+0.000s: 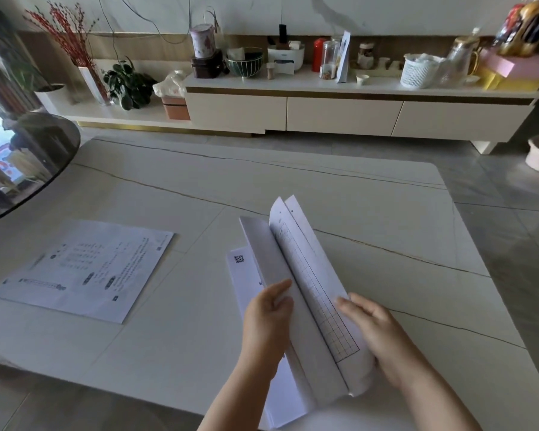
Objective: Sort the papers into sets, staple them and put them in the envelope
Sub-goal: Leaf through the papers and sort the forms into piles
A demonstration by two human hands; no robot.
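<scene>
The person holds a bundle of papers [305, 293] raised over the near part of the white table [386, 219], its sheets fanned open, with the left hand [266, 321] gripping the left sheets, fingers curled on their edge. The right hand [375, 331] grasps the right side, where a sheet with a printed grid bends over it. A separate printed sheet [87, 269] lies flat on the table, well apart to the left.
</scene>
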